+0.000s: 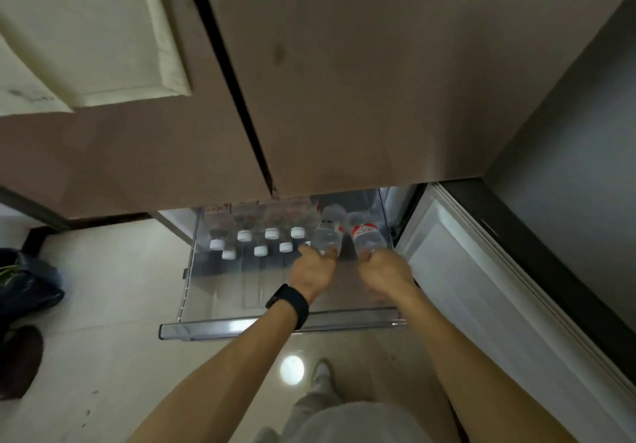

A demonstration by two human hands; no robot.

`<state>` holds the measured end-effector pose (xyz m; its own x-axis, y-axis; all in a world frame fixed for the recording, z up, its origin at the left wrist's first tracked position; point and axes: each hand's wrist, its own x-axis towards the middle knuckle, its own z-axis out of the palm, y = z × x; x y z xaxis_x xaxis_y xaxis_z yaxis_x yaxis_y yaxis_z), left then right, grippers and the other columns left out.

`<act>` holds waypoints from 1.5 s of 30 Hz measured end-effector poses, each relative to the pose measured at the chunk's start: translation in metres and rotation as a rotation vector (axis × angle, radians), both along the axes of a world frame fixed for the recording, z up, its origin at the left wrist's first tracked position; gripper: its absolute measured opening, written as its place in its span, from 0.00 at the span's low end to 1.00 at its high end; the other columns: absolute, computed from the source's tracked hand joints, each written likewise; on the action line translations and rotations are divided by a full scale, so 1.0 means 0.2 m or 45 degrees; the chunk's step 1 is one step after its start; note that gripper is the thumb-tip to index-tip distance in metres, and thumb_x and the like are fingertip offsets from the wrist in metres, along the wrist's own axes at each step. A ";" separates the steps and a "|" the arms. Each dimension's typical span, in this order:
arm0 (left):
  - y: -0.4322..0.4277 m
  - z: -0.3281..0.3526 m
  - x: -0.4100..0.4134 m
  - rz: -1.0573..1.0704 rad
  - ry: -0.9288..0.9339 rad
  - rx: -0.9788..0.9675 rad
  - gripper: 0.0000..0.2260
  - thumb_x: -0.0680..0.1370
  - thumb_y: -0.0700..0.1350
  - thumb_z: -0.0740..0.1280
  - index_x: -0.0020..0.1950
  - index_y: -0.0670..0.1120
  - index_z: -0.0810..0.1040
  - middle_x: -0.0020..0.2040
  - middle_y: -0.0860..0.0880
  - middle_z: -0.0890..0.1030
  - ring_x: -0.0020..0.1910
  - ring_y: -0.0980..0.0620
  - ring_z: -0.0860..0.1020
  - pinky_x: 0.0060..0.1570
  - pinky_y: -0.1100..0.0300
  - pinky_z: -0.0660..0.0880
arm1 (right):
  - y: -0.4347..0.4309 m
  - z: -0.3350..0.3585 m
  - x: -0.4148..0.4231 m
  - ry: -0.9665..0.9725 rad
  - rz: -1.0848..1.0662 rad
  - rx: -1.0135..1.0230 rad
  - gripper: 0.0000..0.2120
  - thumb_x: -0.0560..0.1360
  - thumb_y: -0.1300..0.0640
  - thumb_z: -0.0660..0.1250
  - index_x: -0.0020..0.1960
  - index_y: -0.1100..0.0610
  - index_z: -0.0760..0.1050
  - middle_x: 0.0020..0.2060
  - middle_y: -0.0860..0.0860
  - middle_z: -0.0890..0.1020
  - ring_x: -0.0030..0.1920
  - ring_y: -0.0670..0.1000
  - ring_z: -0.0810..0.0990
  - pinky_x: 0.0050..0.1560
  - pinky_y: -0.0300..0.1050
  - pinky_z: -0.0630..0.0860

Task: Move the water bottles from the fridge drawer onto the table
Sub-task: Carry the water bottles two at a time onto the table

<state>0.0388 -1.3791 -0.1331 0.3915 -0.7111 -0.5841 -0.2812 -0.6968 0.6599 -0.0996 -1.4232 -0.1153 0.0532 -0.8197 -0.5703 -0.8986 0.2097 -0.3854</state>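
Observation:
A clear plastic fridge drawer (pixel 275 327) is pulled out below the closed brown fridge doors. Several water bottles with white caps (pixel 272 233) stand in its back part. My left hand (pixel 315 272), with a black watch on the wrist, grips the neck end of a tilted clear bottle (pixel 328 232). My right hand (pixel 387 270) grips the neck end of a second tilted bottle with a red label (pixel 366 234). Both held bottles are at the drawer's right side, their caps hidden by my fingers. No table is in view.
The lower fridge door (pixel 481 270) stands open to the right of the drawer. A dark bag (pixel 27 281) and a brown object (pixel 20 360) lie on the pale tiled floor at the left. My legs and a foot (pixel 321 374) are below the drawer.

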 end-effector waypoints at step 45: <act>0.11 0.00 0.43 -0.630 -0.206 -0.429 0.45 0.63 0.60 0.81 0.74 0.58 0.62 0.70 0.54 0.71 0.66 0.52 0.71 0.65 0.51 0.73 | 0.09 -0.09 0.05 -0.686 0.175 -0.203 0.47 0.61 0.50 0.83 0.71 0.38 0.60 0.68 0.42 0.69 0.65 0.42 0.69 0.65 0.43 0.69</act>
